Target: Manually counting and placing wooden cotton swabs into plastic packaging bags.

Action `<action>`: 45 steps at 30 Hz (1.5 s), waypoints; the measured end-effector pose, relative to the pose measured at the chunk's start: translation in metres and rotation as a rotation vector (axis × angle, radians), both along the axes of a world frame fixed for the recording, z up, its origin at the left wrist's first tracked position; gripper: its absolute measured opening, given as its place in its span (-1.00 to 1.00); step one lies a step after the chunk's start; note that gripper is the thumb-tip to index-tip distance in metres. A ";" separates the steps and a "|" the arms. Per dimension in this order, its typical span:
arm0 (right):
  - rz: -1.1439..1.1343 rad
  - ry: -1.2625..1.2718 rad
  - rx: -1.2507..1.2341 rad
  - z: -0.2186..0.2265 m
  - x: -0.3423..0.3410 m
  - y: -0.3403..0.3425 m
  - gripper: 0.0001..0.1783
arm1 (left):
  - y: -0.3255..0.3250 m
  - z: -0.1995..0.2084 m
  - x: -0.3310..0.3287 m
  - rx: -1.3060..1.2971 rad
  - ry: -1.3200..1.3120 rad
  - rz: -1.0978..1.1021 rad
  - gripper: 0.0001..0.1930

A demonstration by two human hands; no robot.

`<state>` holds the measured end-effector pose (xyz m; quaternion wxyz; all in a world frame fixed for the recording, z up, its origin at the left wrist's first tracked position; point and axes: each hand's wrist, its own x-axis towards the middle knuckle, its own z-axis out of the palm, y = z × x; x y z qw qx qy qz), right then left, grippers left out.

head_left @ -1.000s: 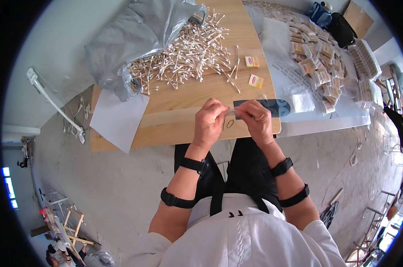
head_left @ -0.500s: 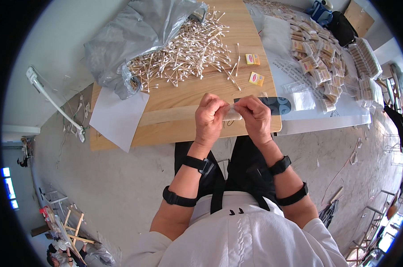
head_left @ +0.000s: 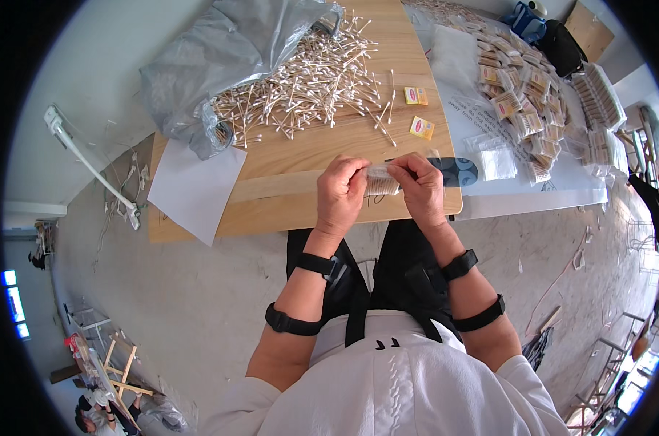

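Observation:
Over the front edge of the wooden table (head_left: pixel 286 200), both hands hold a small clear bag of cotton swabs (head_left: pixel 382 183). The fingers of my left hand (head_left: pixel 340 190) pinch its upper left corner. On the other side, my right hand (head_left: pixel 422 187) grips the upper right corner between thumb and fingers. The swabs inside lie side by side in a row. Beyond the hands spreads a loose heap of cotton swabs (head_left: pixel 307 91), partly under a grey plastic bag (head_left: pixel 213 65). Two small yellow cards, a far one (head_left: pixel 415 96) and a nearer one (head_left: pixel 421 128), lie right of the heap.
A white paper sheet (head_left: pixel 195 189) overhangs the table's left front edge. Beside my right hand is a dark flat object (head_left: pixel 457 172), partly hidden. The adjoining white surface (head_left: pixel 533 207) carries clear bags (head_left: pixel 497 163) and many packed swab bags (head_left: pixel 525 120). A white lamp-like arm (head_left: pixel 89 167) stands left.
My hands have drawn slightly apart along the bag's top, and more of the swabs inside now shows between them. The view has shifted slightly.

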<state>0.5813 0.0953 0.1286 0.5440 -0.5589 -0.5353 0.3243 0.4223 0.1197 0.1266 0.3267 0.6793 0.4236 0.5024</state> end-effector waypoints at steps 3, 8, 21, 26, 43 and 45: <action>0.004 0.011 0.013 -0.001 0.001 0.000 -0.92 | 0.000 0.004 0.004 0.171 0.112 0.045 -0.83; 0.001 -0.096 0.004 0.007 -0.002 -0.002 -0.91 | -0.002 0.001 0.008 0.225 0.229 0.090 -0.78; 0.072 -0.419 0.240 0.022 -0.002 0.008 -0.89 | -0.005 0.007 0.004 0.233 0.240 0.040 -0.86; 0.027 -0.456 0.227 0.014 0.027 0.000 -0.89 | -0.005 0.003 -0.004 0.157 0.198 0.057 -0.88; 0.117 0.330 -0.210 -0.007 0.006 -0.003 -0.86 | -0.009 0.014 -0.004 -0.700 -0.316 -0.028 -0.96; 0.140 0.341 -0.279 0.002 0.006 -0.003 -0.88 | -0.006 0.017 -0.005 -0.963 -0.485 -0.007 -0.96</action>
